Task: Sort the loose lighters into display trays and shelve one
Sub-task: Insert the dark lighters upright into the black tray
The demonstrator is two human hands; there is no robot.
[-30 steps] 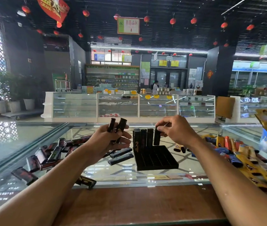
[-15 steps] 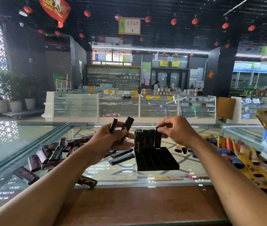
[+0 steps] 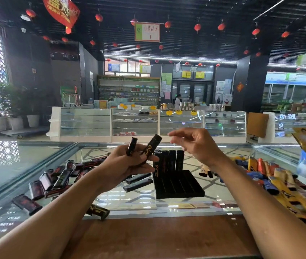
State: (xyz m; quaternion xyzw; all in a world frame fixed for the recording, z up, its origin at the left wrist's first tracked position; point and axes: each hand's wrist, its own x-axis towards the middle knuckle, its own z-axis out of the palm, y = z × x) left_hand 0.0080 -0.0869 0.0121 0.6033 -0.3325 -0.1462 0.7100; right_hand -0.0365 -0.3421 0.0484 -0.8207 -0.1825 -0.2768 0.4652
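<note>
Black display tray (image 3: pixel 178 186) sits near the middle of a glass counter (image 3: pixel 27 161), with a row of black lighters (image 3: pixel 171 159) standing along its far edge. The left hand (image 3: pixel 128 165) grips two black lighters (image 3: pixel 151 146) upright, just left of the tray. The right hand (image 3: pixel 199 146) hovers above the row, fingers loosely spread, holding nothing. A pile of dark lighters (image 3: pixel 55 178) lies toward the counter's left edge, and coloured lighters (image 3: pixel 279 182) lie toward its right.
</note>
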